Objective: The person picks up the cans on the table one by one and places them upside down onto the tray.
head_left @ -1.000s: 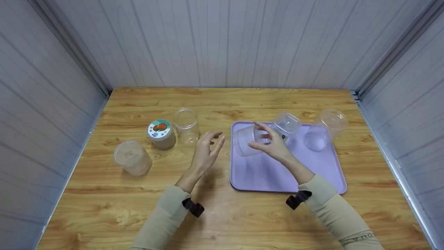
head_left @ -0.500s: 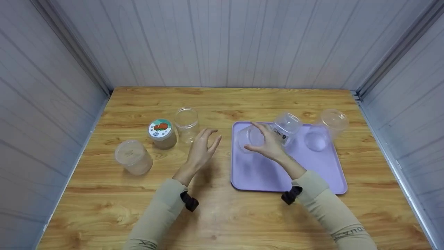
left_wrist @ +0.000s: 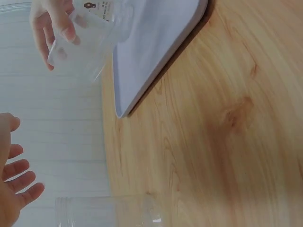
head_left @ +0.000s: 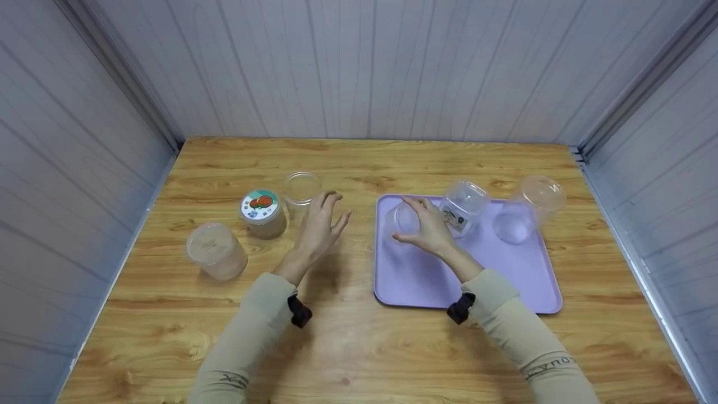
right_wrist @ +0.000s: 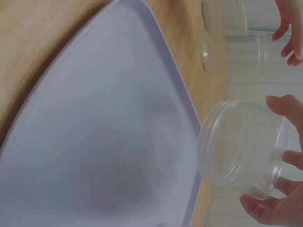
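My right hand [head_left: 429, 227] holds a clear plastic jar [head_left: 401, 224] over the left part of the lilac tray [head_left: 412, 289]. Fingers and thumb curl round the jar's base, and its ridged rim [right_wrist: 213, 142] faces down toward the tray in the right wrist view. Whether the rim touches the tray I cannot tell. My left hand [head_left: 317, 227] hovers over the table left of the tray, fingers loosely spread, with nothing in it. Behind it stands a tall clear jar [head_left: 302, 188], partly hidden by that hand in the head view.
A square-sided clear container with a label [head_left: 463, 207] and another tall clear jar [head_left: 535, 205] stand on the tray's back part. Left on the table are a short jar with a carrot-coloured picture on its lid [head_left: 261, 207] and a frosted lidded jar [head_left: 216, 255].
My right hand has brought the clear jar down and turned it from tilted to rim down over the tray. The left hand has drifted slightly left and back, still holding nothing.
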Action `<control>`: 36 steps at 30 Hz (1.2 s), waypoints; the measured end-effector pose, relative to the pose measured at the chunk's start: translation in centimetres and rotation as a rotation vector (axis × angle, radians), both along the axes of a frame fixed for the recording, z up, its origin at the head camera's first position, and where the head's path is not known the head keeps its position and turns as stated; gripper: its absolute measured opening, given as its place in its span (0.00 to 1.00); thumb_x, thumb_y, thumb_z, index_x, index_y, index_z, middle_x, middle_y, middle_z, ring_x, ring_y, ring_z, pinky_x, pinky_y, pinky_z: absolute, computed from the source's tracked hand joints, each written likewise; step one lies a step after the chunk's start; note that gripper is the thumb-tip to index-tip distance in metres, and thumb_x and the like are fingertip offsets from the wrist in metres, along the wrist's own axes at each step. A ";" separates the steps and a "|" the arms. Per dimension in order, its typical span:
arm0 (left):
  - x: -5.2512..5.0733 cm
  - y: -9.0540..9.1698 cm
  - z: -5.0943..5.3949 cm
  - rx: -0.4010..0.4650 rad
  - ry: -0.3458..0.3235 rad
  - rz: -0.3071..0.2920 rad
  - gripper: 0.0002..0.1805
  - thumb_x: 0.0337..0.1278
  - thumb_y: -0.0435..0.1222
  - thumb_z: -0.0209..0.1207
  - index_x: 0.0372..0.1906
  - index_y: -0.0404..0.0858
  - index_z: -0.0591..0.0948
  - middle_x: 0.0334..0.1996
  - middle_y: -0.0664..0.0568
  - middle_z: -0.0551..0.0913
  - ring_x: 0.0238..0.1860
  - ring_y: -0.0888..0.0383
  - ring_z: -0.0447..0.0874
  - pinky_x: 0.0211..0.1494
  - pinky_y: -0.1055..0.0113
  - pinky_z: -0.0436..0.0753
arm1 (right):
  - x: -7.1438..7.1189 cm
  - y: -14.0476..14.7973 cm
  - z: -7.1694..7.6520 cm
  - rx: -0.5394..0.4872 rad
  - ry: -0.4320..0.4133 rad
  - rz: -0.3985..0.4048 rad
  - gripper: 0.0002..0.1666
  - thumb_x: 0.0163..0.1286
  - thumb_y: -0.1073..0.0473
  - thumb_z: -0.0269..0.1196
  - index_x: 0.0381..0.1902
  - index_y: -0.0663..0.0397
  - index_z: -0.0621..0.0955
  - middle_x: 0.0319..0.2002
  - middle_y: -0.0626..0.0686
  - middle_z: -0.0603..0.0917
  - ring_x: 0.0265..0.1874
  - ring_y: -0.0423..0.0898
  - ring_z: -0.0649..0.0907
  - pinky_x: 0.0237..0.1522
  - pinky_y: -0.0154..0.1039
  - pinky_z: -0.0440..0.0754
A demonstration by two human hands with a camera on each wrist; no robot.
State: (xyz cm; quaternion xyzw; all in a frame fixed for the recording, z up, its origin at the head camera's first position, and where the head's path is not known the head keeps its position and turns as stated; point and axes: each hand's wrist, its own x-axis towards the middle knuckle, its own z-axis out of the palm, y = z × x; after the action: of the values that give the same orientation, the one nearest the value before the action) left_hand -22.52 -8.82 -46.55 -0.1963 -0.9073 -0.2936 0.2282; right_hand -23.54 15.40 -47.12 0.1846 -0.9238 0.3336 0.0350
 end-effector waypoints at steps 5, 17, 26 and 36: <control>-0.5 -0.4 0.5 -0.041 -0.010 -0.009 0.18 0.55 0.38 0.56 0.46 0.28 0.72 0.46 0.40 0.72 0.47 0.47 0.70 0.49 0.60 0.73 | -0.6 -0.2 0.0 0.030 -0.013 0.000 0.49 0.43 0.50 0.71 0.62 0.57 0.65 0.54 0.62 0.68 0.52 0.59 0.68 0.53 0.53 0.65; -1.5 -1.5 1.1 -0.169 -0.064 0.038 0.20 0.57 0.41 0.54 0.50 0.32 0.70 0.52 0.39 0.69 0.52 0.45 0.67 0.54 0.53 0.67 | -2.1 -0.9 -0.2 0.121 -0.041 -0.013 0.49 0.41 0.52 0.72 0.62 0.56 0.65 0.56 0.61 0.66 0.53 0.59 0.67 0.53 0.53 0.65; -2.3 -2.5 1.1 -0.213 -0.087 0.073 0.24 0.57 0.41 0.54 0.54 0.32 0.67 0.56 0.38 0.65 0.58 0.42 0.61 0.58 0.45 0.59 | -2.8 -0.8 -0.8 0.160 -0.040 -0.019 0.50 0.41 0.52 0.72 0.62 0.57 0.65 0.56 0.63 0.66 0.54 0.60 0.66 0.54 0.54 0.65; -3.1 -3.5 0.6 -0.283 -0.212 0.172 0.30 0.57 0.47 0.52 0.61 0.35 0.62 0.61 0.38 0.59 0.63 0.40 0.50 0.58 0.39 0.54 | -3.3 -0.8 -1.7 0.200 -0.060 -0.028 0.49 0.43 0.50 0.71 0.63 0.56 0.63 0.57 0.63 0.65 0.54 0.60 0.66 0.51 0.55 0.66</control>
State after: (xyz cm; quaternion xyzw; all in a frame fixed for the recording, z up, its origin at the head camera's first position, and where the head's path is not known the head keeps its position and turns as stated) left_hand -25.62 -12.32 -45.92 -0.1162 -0.9719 -0.1616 0.1259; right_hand -26.83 14.62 -48.79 0.1644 -0.9556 0.2443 -0.0066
